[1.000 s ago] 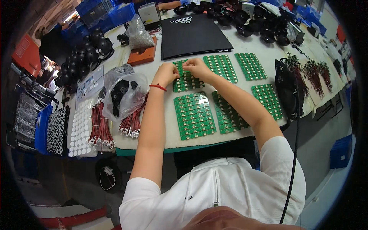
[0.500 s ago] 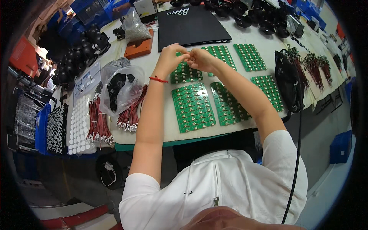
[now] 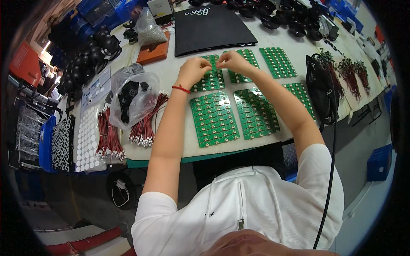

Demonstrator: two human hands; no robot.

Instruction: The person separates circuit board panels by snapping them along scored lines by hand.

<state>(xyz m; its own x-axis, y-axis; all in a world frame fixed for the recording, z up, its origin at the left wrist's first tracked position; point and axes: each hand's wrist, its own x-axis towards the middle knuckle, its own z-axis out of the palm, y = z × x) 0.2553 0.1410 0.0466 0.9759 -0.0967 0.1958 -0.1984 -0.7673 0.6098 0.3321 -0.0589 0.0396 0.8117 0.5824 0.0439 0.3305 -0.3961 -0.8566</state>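
Green circuit-board panels lie in two rows on the white table; one is the front-left panel [image 3: 213, 119], another the front-middle panel [image 3: 256, 114]. Over the back-left panel [image 3: 215, 82], my left hand [image 3: 193, 71] has its thumb and fingers pinched together. Just right of it, my right hand [image 3: 235, 62] is pinched too, above the back-middle panel [image 3: 240, 77]. A small gap parts the two sets of fingertips. Whatever sits in either pinch is too small to make out. My right forearm passes over part of the right-hand panels.
Behind the panels lies a black sheet [image 3: 213, 32] with white rings. Left are an orange block [image 3: 153, 53], a clear plastic bag [image 3: 147, 102] and red wire bundles [image 3: 110, 138]. At right sit a black pouch [image 3: 318, 89] and more wire bundles [image 3: 350, 77]. Black domed parts [image 3: 271, 21] crowd the back.
My hands, close together at the fingertips before, have drawn slightly apart. The left one has come a little nearer to me, and the right one has shifted slightly right.
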